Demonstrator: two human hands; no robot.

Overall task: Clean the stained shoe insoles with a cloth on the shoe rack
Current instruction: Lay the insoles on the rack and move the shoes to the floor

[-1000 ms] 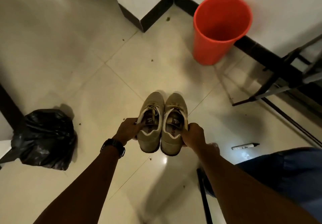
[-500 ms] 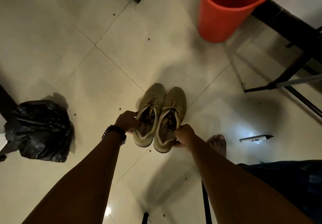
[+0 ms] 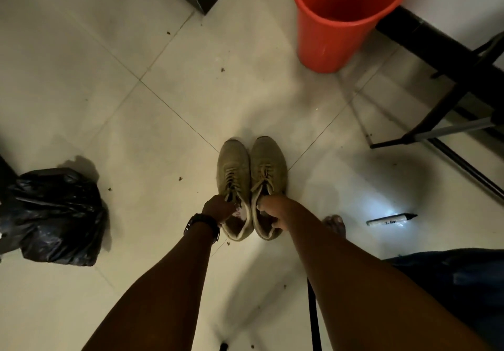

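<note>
Pale glossy floor tiles (image 3: 114,110), speckled with crumbs, are filling the view. Just below centre, a pair of olive lace-up sneakers is standing side by side, toes pointing to twelve o'clock. The left hand (image 3: 218,210), with a black wristwatch (image 3: 202,227) behind it, is gripping the left sneaker (image 3: 234,172) at its tongue, above a printed insole (image 3: 240,215). The right hand (image 3: 272,211) is curling its fingers over the collar of the right sneaker (image 3: 268,163). A red bucket (image 3: 336,39) is standing at one o'clock, a black plastic bag (image 3: 51,217) is slumping at eight o'clock, and a marker (image 3: 391,219) is lying at four o'clock.
</note>
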